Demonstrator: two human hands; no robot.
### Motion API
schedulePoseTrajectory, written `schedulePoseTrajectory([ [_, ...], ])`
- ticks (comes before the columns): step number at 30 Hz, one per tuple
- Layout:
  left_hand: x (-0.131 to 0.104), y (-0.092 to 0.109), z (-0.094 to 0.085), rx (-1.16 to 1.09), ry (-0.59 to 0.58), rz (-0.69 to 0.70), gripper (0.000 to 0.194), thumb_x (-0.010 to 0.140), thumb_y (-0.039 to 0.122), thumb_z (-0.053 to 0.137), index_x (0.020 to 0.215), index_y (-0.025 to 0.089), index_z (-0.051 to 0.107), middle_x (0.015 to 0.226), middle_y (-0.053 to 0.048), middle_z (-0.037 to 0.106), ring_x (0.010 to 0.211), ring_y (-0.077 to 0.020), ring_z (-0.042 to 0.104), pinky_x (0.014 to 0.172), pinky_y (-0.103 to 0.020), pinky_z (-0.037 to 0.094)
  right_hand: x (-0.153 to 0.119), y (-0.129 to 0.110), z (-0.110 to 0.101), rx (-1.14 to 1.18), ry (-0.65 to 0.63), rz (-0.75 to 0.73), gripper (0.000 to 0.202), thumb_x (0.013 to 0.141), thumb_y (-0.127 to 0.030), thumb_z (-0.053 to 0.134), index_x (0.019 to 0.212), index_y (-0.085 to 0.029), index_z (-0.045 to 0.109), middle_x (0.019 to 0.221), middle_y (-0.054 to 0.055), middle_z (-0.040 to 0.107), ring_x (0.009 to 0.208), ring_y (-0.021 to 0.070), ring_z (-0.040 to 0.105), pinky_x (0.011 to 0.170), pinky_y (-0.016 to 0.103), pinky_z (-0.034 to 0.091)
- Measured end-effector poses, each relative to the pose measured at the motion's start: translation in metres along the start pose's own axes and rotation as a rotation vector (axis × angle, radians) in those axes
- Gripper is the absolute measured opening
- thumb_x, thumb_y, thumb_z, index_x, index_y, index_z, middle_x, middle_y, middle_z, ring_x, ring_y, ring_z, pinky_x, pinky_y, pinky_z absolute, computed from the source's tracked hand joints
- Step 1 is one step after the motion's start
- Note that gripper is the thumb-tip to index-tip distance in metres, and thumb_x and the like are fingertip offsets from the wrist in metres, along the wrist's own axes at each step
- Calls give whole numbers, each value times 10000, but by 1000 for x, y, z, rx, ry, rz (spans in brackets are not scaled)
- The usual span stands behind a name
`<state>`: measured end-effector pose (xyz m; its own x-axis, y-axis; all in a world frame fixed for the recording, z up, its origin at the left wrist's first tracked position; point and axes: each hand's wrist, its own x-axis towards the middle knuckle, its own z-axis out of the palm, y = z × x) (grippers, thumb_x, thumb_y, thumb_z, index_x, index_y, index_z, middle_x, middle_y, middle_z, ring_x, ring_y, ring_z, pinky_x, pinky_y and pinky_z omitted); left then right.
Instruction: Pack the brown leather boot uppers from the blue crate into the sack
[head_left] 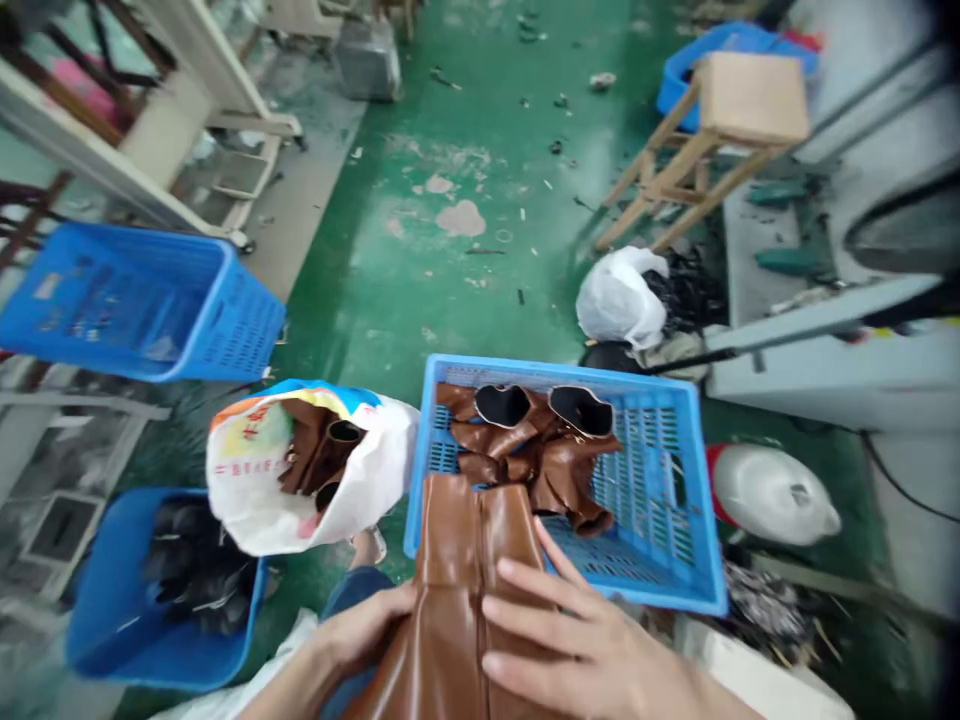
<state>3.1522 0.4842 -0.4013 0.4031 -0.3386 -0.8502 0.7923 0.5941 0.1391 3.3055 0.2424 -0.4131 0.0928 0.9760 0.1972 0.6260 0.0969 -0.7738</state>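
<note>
A glossy brown leather boot shaft [450,620] with a seam down its middle lies before me at the bottom of the view. My left hand [367,625] grips its left edge, the fingertips hidden beneath the leather. Across the right side of the shaft, my right hand [570,630] rests flat with its fingers spread. Just beyond stands a blue plastic crate [694,480] holding several brown boot shafts [566,470], some with dark round openings facing up.
Left of the crate, a white woven sack [255,500] holds more brown pieces. A blue bin [97,620] with black material and another blue crate [225,290] stand farther left. A wooden stool [754,95] and white plastic bag [619,300] are at right. Scraps litter the green floor [427,290].
</note>
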Motion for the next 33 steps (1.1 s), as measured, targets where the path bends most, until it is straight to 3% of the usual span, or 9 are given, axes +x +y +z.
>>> schedulePoseTrajectory([
  [4, -47, -3, -27, -52, -192, 214, 889, 608, 792, 724, 1272, 204, 666, 1283, -122, 672, 1260, -404, 558, 1140, -529, 325, 65, -25, 15, -94, -101, -172, 653, 975, -282, 557, 1567, -302, 281, 1404, 10, 560, 1423, 260, 404, 1209, 505, -117],
  [8, -98, -12, -79, -105, -141, 376, 854, 668, 289, 820, 1451, 337, 485, 1414, -40, 586, 1304, -353, 529, 1150, -519, 316, 127, -35, 47, 49, -288, -116, 742, 937, -208, 610, 1552, -413, 249, 1487, -7, 465, 1417, 245, 408, 1222, 532, 9],
  [13, -147, -44, -163, -217, 10, 487, 859, 709, 403, 788, 1489, 333, 434, 1527, -33, 472, 1467, -339, 336, 1225, -491, 206, 188, -49, 102, 744, -104, 585, 808, 902, -486, 598, 1581, -394, 170, 1674, -12, 86, 1521, 294, 5, 1214, 565, 171],
  [15, -161, -49, -190, -241, -18, 523, 849, 712, 460, 792, 1479, 369, 438, 1529, -24, 470, 1479, -341, 318, 1225, -501, 207, 226, -64, 126, 1024, -142, 800, 925, 839, -551, 655, 1590, -368, 147, 1666, 20, 189, 1529, 289, 86, 1204, 528, 253],
  [17, -174, -43, -210, -252, -48, 559, 810, 728, 455, 787, 1463, 392, 452, 1515, -15, 487, 1469, -332, 341, 1223, -500, 211, 267, -80, 149, 1171, -202, 880, 886, 775, -490, 738, 1544, -366, 317, 1573, 48, 418, 1487, 309, 292, 1168, 511, 340],
  [22, -191, 0, -248, -248, -218, 584, 773, 763, 387, 787, 1463, 377, 458, 1508, -11, 499, 1455, -309, 372, 1208, -481, 239, 328, -96, 187, 1564, -182, 1155, 621, 651, -233, 795, 1253, -218, 644, 1192, 80, 731, 1193, 323, 643, 1061, 472, 466],
  [27, -185, 50, -282, 37, -73, 446, 717, 833, 427, 719, 1481, 289, 444, 1528, -25, 480, 1442, -276, 394, 1211, -411, 256, 337, -68, 189, 1447, 87, 1434, 511, 621, -309, 807, 1098, -201, 656, 996, 84, 780, 968, 310, 735, 926, 464, 548],
  [30, -170, 75, -303, 174, -99, 368, 826, 768, 398, 788, 1497, 255, 427, 1502, -43, 513, 1401, -289, 447, 1178, -394, 321, 361, -24, 182, 1302, 49, 1503, 435, 643, -276, 777, 1057, -201, 666, 905, 71, 783, 837, 286, 749, 808, 432, 586],
  [33, -136, 99, -324, 118, -48, 367, 633, 776, 383, 758, 1360, 202, 593, 1359, -61, 641, 1307, -323, 538, 1127, -415, 387, 390, 37, 186, 1207, 15, 1489, 332, 707, -238, 775, 1017, -154, 692, 848, 71, 768, 714, 232, 727, 734, 390, 590],
])
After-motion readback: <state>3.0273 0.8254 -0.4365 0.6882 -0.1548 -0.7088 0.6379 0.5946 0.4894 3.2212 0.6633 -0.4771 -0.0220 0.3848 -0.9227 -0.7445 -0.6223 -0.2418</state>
